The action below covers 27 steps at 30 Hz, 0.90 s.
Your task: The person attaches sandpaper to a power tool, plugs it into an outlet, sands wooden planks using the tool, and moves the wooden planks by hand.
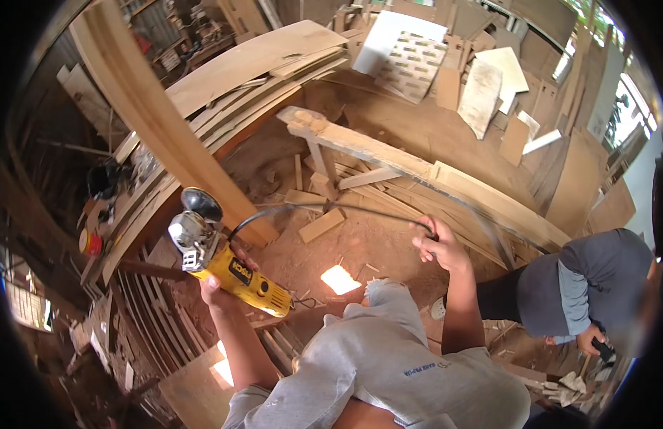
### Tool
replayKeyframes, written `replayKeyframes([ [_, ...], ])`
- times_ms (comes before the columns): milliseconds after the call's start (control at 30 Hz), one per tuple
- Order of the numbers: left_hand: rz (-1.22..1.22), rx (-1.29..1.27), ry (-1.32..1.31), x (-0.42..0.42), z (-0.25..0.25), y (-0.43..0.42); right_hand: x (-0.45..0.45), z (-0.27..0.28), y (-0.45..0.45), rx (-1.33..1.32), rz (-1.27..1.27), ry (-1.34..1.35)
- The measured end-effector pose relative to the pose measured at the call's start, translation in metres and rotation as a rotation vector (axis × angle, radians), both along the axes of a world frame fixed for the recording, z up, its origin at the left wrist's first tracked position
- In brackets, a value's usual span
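Observation:
My left hand [212,287] is wrapped round the yellow body of an angle grinder [247,280], its metal head and round dark disc [202,205] tilted up and away from me. From behind the grinder a black power cord [331,206] arches across to the right. My right hand [446,247] is closed on the cord near its right end, held up at about chest height. Whether a plug sits inside those fingers is hidden. A thick wooden beam [156,107] slants down just behind the grinder's disc.
A narrow wooden bench [389,159] crosses ahead, with offcuts [322,224] beneath it. Stacked boards [253,68] lie at upper left, loose panels [482,96] at upper right. A co-worker [596,286] bends at the right, a dark tool in one hand. Sunlight patches [339,279] the dirt floor.

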<state>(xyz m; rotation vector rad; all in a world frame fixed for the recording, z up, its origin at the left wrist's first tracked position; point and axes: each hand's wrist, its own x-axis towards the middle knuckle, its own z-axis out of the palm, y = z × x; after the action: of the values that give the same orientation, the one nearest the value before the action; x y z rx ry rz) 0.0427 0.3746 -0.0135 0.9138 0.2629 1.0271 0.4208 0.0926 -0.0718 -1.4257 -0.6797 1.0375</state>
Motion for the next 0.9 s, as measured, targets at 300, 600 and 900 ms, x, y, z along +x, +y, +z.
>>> replayKeyframes([
  [300, -0.457, -0.006, 0.243, 0.160, -0.047, 0.029, 0.060, 0.058, -0.035, 1.094, 0.168, 0.249],
  [600, -0.844, -0.121, 0.248, 0.306, -0.079, 0.032, 0.097, 0.073, -0.082, 0.631, -0.626, -0.383],
  [900, -1.233, -0.219, 0.241, 0.421, -0.119, 0.052, 0.073, 0.087, -0.089, 0.699, -0.956, -0.236],
])
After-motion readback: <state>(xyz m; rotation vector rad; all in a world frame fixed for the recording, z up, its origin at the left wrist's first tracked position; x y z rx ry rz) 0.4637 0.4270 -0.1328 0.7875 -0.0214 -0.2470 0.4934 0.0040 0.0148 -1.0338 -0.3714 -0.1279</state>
